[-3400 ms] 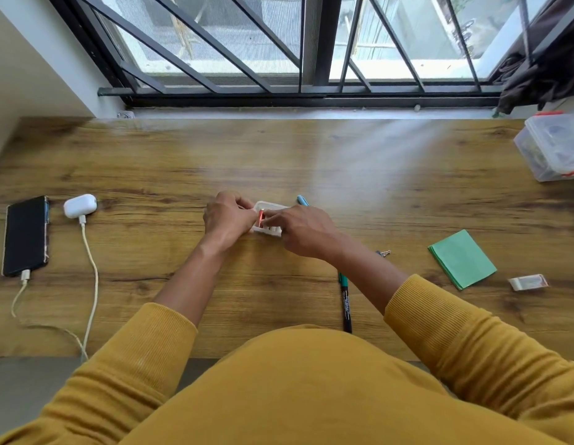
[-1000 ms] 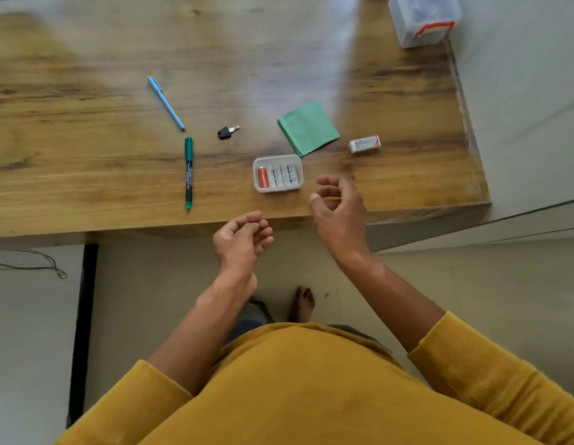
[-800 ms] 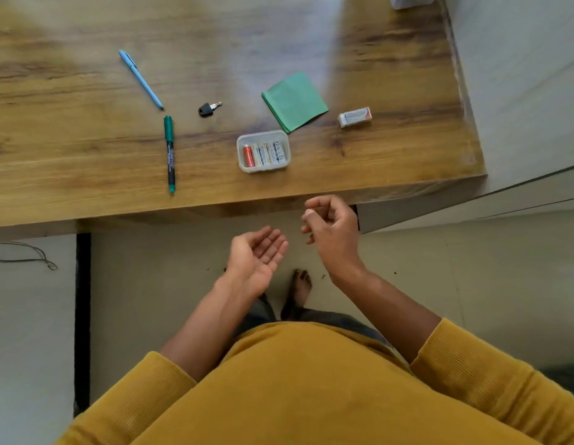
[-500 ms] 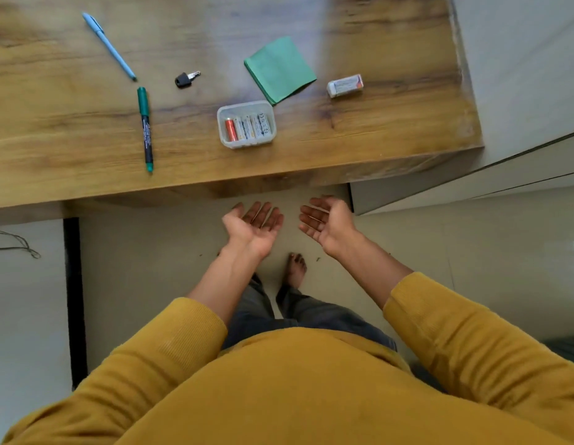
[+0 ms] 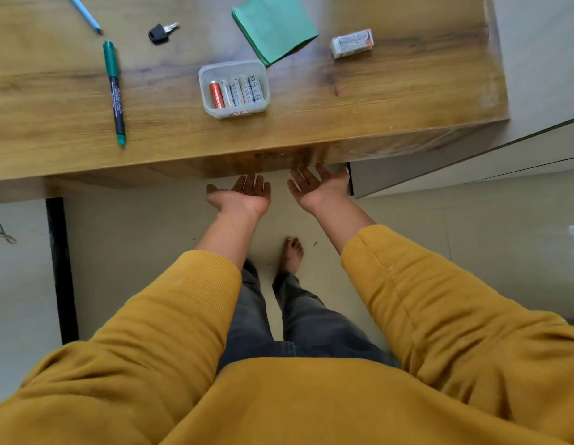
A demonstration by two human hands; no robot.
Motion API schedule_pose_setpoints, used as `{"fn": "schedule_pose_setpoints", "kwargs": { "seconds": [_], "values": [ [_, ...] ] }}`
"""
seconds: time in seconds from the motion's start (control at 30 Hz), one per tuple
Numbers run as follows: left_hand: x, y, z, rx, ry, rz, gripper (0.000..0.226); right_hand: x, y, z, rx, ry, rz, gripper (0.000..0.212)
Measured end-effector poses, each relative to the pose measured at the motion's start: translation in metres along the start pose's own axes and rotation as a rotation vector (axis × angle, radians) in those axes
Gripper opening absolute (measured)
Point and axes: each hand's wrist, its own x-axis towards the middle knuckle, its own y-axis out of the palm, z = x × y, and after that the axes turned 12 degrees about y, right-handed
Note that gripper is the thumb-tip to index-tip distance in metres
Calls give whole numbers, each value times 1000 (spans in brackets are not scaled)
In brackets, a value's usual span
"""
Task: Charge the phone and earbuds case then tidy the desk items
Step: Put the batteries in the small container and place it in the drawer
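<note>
We reach our left hand [image 5: 243, 195] and right hand [image 5: 317, 186], palms up and empty, beneath the tabletop [image 5: 375, 101] edge. Tidying continues; next probably opening a drawer.

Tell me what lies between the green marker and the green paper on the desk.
In the head view, a black key lies between the green marker and the green paper.

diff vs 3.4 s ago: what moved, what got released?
Both hands let go of the battery box and dropped below the desk edge; left hand and right hand now palms up, empty. The box now lies nearer the front edge. Marker, key, green paper unmoved.
</note>
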Motion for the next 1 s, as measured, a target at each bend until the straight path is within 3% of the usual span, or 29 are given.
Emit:
{"fn": "schedule_pose_setpoints", "kwargs": {
  "seconds": [0.23,0.5,1.0],
  "values": [
    [6,4,-3,-38,-4,91,88,1,1,2,40,2,87,76],
    [8,-7,-4,-45,-12,180,94,-3,-7,7,-12,12,148,75],
    [-18,-67,-3,17,-21,194,84,-22,-52,-29,0,-35,0,72]
  ]
}}
